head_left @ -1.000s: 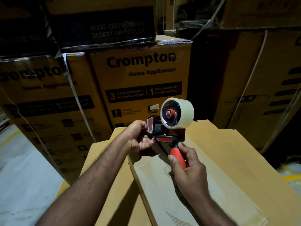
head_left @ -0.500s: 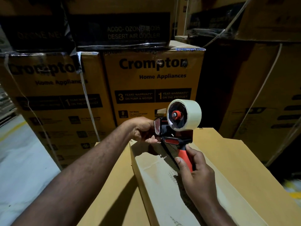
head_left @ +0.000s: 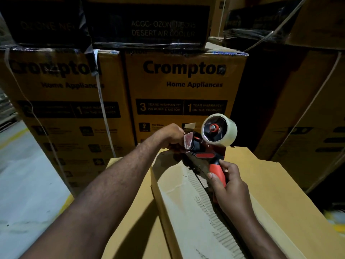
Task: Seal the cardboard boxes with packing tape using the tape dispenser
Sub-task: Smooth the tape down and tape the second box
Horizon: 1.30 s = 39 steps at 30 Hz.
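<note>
Head view: tape dispenser (head_left: 207, 148) held above the far end of the cardboard box (head_left: 276, 184) seam. Right hand (head_left: 230, 187) grips the handle; left hand (head_left: 172, 139) pinches its nose, seemingly freeing tape. Step: starting the strip. Next: stick the end down, draw the dispenser along the seam.

The tape dispenser (head_left: 209, 152) was over the far end of the near box (head_left: 276, 193). The left hand (head_left: 171, 137) held its left end, and the right hand (head_left: 230, 187) held its handle (head_left: 217, 172), nearer. Big boxes (head_left: 184, 86) stood behind, with more boxes (head_left: 149, 25) on top. The floor (head_left: 28, 184) lay to the left.
</note>
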Available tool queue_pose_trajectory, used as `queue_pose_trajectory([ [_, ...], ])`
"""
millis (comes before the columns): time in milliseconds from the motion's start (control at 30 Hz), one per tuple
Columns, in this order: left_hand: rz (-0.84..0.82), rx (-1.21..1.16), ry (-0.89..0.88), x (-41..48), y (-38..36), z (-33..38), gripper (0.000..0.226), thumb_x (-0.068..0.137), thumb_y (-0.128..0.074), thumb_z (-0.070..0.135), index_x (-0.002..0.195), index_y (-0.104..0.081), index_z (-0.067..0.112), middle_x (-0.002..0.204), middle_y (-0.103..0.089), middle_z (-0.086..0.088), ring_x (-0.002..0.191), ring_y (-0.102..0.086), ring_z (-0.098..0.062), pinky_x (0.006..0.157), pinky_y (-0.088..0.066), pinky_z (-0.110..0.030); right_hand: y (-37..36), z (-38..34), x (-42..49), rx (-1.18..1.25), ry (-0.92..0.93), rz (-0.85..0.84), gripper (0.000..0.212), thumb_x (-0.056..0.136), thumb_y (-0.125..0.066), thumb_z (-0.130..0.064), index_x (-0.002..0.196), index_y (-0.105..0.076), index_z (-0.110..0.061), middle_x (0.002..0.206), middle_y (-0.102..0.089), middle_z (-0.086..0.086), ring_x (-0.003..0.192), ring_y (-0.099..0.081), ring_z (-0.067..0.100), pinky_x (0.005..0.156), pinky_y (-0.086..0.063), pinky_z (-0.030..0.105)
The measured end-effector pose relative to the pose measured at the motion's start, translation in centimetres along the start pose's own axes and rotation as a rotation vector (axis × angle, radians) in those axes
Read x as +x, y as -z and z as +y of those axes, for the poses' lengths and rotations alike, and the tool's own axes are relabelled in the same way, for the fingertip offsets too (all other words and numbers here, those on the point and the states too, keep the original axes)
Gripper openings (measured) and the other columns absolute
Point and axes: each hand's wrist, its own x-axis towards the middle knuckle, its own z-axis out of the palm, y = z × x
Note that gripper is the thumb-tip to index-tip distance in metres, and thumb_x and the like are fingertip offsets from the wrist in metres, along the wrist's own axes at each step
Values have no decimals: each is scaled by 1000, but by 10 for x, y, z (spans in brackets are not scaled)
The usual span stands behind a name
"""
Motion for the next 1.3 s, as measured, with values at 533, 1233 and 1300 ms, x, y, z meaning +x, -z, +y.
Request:
queue_pose_trajectory([
  [533, -14, -212, 95, 35, 29, -43, 16, 99, -55, 4, 109, -66, -2, 102, -73, -20, 75, -70, -21, 62, -56, -32, -3, -9, -11, -106, -9, 8, 51, 91, -62, -42, 136, -43, -31, 123, -64, 4, 90, -64, 23, 67, -45, 26],
  [1233, -57, 167, 215, 54, -2, -62, 23, 99, -55, 17, 117, -65, 7, 121, -60, -7, 106, -59, -22, 89, -53, -35, -4, -21, -22, -294, 42, -30, 53, 89, -68, -37, 138, -49, -30, 121, -67, 3, 99, -64, 27, 76, -50, 31],
  [1300, 61, 329, 189, 54, -6, -63, 14, 96, -56, 13, 105, -65, 8, 110, -61, -7, 86, -57, -17, 74, -51, -29, -3, -21, -23, -302, 44, -39, 52, 89, -67, -38, 137, -48, -31, 121, -67, 2, 100, -64, 26, 75, -48, 30],
])
